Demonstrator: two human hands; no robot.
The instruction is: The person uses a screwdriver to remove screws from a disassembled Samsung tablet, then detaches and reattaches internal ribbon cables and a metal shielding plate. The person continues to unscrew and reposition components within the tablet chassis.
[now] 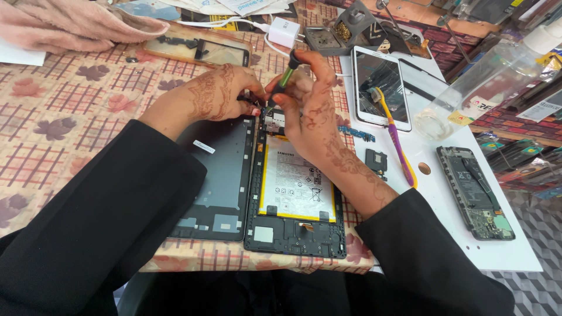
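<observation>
On the desk (pixel 70 117), covered by a checked leaf-patterned cloth, a dark grey tablet back cover (pixel 219 175) lies flat. The left hand (pixel 219 93) rests at its top edge, fingers pinched on something small and dark that I cannot make out. Just beside it lies the opened black tablet body with its white-and-yellow battery (pixel 295 187). Above its top end, the right hand (pixel 307 111) is closed around a green-and-black screwdriver (pixel 285 75), tip down at the frame. Farther right sit a white smartphone (pixel 380 88) and a yellow-purple toothbrush (pixel 398 140).

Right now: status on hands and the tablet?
Right hand holds green screwdriver, tip at opened tablet top edge. Left hand steadies there. Back cover lies alongside, nothing blocking.
</observation>
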